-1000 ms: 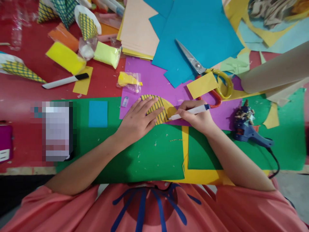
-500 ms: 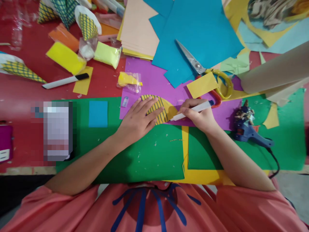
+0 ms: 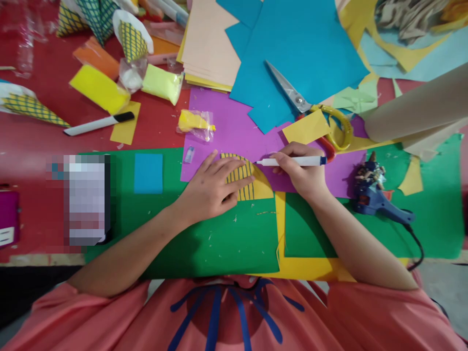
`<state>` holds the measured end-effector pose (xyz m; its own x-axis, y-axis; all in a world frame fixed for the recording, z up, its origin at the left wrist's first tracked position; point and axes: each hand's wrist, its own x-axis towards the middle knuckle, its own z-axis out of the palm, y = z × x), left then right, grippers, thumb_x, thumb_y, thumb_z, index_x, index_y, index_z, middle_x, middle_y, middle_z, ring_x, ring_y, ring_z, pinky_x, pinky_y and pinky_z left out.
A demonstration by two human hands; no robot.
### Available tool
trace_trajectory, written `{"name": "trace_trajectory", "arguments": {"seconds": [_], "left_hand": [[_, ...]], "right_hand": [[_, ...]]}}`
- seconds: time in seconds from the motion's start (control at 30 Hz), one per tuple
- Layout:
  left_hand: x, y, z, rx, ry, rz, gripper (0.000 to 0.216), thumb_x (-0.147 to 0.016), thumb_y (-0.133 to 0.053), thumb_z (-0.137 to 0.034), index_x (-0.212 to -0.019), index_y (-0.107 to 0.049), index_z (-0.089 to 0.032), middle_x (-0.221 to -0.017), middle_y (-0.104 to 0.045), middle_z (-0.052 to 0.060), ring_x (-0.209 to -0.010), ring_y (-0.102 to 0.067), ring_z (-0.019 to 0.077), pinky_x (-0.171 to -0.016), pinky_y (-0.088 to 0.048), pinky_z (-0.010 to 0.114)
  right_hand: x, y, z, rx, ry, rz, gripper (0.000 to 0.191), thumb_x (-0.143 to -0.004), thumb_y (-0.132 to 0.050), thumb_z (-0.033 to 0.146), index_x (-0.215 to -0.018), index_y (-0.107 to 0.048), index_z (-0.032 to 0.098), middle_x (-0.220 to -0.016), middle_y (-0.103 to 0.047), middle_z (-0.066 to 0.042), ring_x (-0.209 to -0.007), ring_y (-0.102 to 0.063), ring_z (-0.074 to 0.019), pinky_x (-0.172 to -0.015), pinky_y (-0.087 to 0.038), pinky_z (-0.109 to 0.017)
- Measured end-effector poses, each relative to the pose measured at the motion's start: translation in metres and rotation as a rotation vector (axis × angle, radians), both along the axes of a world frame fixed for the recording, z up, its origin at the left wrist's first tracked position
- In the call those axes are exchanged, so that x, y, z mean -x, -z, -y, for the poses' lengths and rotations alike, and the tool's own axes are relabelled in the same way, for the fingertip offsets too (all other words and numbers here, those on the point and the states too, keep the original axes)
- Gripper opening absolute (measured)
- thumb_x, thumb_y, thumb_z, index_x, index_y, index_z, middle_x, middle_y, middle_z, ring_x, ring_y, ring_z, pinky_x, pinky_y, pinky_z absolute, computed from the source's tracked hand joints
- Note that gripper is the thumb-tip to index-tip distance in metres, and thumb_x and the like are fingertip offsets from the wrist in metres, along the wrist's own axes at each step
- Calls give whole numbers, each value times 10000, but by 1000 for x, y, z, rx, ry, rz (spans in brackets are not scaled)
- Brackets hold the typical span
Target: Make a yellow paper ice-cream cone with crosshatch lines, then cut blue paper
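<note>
Yellow striped paper [image 3: 252, 183] (left hand [image 3: 210, 187] pressing) beside marker [image 3: 292, 161].

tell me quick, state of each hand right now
Left hand: open, flat on the striped yellow paper.
Right hand: closed, holding the white marker.

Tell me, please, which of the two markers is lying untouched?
The black-capped marker on the red table; the blue-ended marker is held in the right hand.
</note>
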<state>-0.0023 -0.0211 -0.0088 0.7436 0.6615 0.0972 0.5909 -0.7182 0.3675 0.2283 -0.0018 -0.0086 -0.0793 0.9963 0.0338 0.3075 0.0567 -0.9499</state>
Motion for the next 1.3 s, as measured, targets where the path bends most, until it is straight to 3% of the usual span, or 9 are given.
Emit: {"name": "trace_trajectory", "arguments": {"seconds": [0.57, 0.8, 1.0, 1.3], "left_hand": [[0, 1, 0, -22, 2, -26, 468, -837, -507, -192, -1284, -524, -332, -1340, -477, 88, -1266, -435, 278, -1090, -268, 586], [0, 0, 0, -37, 6, -36, 459, -846, -498, -199, -1287, -524, -320, -1340, -476, 92, -1266, -434, 280, -1095, -260, 579], [0, 0, 0, -28, -42, -64, 462, -866, -478, -212, -1317, -486, -312, -1370, -457, 95, -1292, -410, 273, -1091, -255, 583], [0, 0, -1, -50, -46, -76, 419, -873, -474, -234, -1289, -516, -268, -1364, -463, 106, -1285, -417, 271, -1097, -256, 556]], "right_hand": [[2, -2, 0, 3, -23, 91, 199, -789, -610, 275, -622, -610, 166, -532, -594, 18, -475, -494, -83, -464, -352, -226], [1, -2, 0, 66, -67, 19, 202, -762, -598, 221, -568, -574, 172, -476, -541, 33, -424, -449, -71, -411, -292, -217], [1, -1, 1, -2, -32, 2, 216, -795, -610, 273, -603, -595, 174, -527, -600, 17, -469, -505, -82, -464, -363, -223], [3, -1, 1, -2, -64, 84, 209, -797, -613, 284, -640, -619, 147, -532, -585, 16, -465, -484, -73, -445, -327, -218]]}}
